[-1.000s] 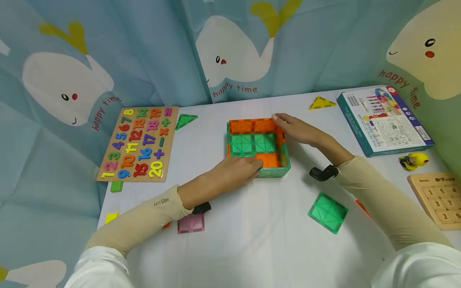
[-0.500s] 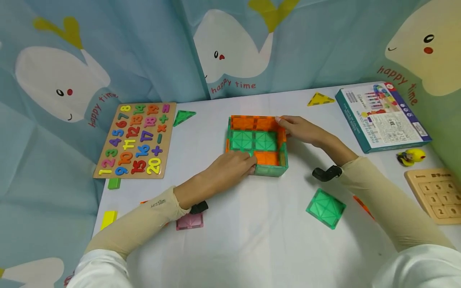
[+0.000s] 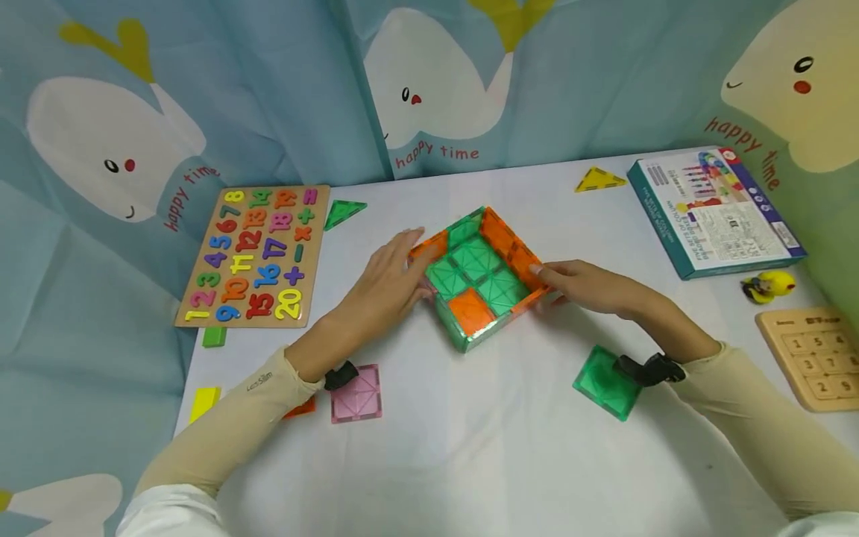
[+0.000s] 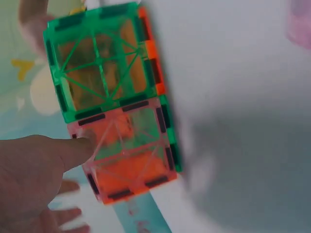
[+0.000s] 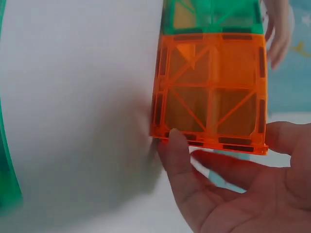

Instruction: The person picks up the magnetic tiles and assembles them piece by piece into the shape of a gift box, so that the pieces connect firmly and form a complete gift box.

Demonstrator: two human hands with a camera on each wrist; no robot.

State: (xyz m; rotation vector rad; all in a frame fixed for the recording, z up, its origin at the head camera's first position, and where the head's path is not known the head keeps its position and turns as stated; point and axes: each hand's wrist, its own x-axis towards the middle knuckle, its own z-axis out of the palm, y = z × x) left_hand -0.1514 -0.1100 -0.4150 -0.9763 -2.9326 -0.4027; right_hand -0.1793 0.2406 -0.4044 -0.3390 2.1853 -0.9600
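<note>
A shallow open box of translucent magnetic tiles (image 3: 470, 313) sits turned cornerwise in the head view, its walls orange and green, its floor green with one orange tile. My left hand (image 3: 382, 287) is at its left corner with the fingers spread; in the left wrist view the thumb touches a pink wall tile (image 4: 136, 167) beside a green one (image 4: 102, 63). At the right corner, my right hand (image 3: 590, 287) pinches the wall, thumb over the top edge. The right wrist view shows its fingers at the end of an orange wall tile (image 5: 211, 87).
Loose tiles lie about: a pink square (image 3: 357, 394), a green square (image 3: 607, 384) under the right wrist camera, a green triangle (image 3: 344, 213) and a yellow triangle (image 3: 599, 179). A number board (image 3: 255, 257) stands left; a boxed set (image 3: 714, 212), a toy figure (image 3: 768, 286) and a wooden number board (image 3: 815, 358) are right.
The tile box has turned clockwise by roughly an eighth of a turn. My left hand has gone from its front wall to the left corner, and my right hand has come nearer with its corner.
</note>
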